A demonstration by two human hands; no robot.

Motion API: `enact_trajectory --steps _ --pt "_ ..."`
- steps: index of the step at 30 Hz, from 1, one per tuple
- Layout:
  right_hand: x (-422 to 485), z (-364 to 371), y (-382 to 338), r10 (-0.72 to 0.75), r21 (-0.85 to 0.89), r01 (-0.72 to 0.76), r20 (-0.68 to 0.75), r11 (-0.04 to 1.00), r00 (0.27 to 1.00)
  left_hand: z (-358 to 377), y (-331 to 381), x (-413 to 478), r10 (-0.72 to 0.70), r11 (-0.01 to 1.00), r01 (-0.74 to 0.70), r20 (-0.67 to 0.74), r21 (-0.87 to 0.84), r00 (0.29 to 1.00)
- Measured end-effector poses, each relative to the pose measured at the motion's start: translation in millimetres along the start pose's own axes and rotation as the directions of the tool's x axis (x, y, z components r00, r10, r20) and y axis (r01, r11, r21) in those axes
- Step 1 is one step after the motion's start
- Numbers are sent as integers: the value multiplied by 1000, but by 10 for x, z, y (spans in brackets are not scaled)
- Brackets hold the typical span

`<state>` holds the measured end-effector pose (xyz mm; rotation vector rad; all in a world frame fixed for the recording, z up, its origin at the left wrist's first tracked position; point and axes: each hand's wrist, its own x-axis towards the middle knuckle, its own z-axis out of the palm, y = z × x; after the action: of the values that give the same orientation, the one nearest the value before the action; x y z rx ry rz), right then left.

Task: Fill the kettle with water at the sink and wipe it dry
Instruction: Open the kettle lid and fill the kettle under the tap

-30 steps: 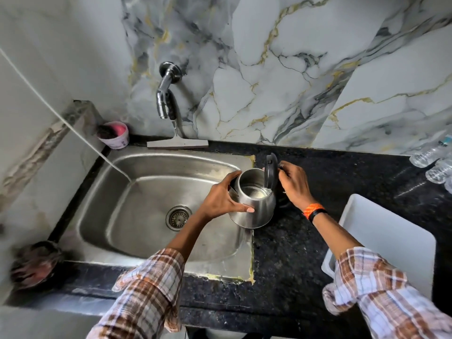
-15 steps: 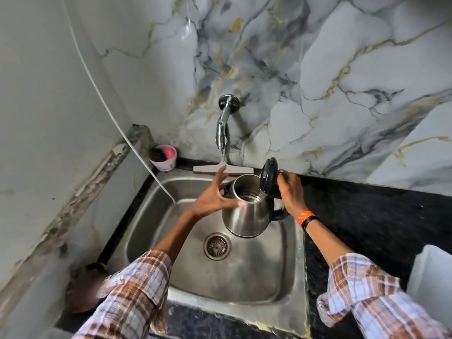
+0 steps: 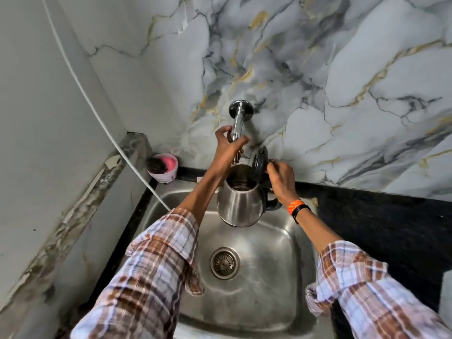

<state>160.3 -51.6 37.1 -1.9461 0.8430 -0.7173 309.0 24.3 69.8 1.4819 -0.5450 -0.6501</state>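
Observation:
A steel kettle (image 3: pixel 241 204) with its black lid (image 3: pixel 258 164) flipped up hangs above the steel sink (image 3: pixel 274 241), just under the chrome wall tap (image 3: pixel 237 122). My right hand (image 3: pixel 281 181) grips the kettle's black handle at the top. My left hand (image 3: pixel 228 149) is wrapped around the tap's lower part, above the kettle's mouth. No water stream shows; the tap's spout is hidden behind my left hand.
A pink cup (image 3: pixel 163 167) with a dark scrubber stands at the sink's back left corner. A white hose (image 3: pixel 97 116) runs down the left wall into the basin. Black counter (image 3: pixel 381 228) lies to the right, with a white board's edge (image 3: pixel 446 297) at far right.
The kettle moved from the counter edge to over the basin, under the tap. My left hand left the kettle's side and closed on the tap. The view swung left.

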Motion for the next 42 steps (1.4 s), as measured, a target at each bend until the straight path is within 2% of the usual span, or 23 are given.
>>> enact_trajectory --steps 2,4,6,9,11,13,15,20,24,35,42 --pt "7 39 26 -3 -3 3 -3 1000 1000 -54 53 78 -66 980 76 63 -183 996" --pt "6 70 52 7 -5 -7 -8 1000 1000 -105 125 140 -122 933 176 187 -314 975" --pt "0 85 77 19 4 -19 -4 1000 1000 -145 168 183 -135 902 239 290 -360 947" --pt "-5 101 94 18 6 -18 -3 1000 1000 -194 121 207 -121 889 247 322 -387 939" --pt "-7 110 93 11 -3 -11 -9 1000 1000 -256 7 166 -96 932 191 299 -308 949" --pt "-11 125 90 -1 -12 1 -8 1000 1000 -357 -190 100 -113 986 143 284 -87 952" --pt "-10 128 101 -11 -6 11 -11 1000 1000 -487 -405 -9 -156 987 139 268 80 951" --pt "7 109 121 15 5 -14 -31 1000 999 -792 -847 -283 -197 966 141 268 215 943" --pt "24 120 128 18 8 -18 -38 1000 999 -804 -989 -435 -169 961 78 342 264 924" --pt "3 90 151 -16 33 18 -62 999 998 -743 -1009 -444 -111 947 17 278 322 954" --pt "-8 87 147 -6 41 9 -68 999 998 -753 -935 -479 -102 953 11 289 301 952"
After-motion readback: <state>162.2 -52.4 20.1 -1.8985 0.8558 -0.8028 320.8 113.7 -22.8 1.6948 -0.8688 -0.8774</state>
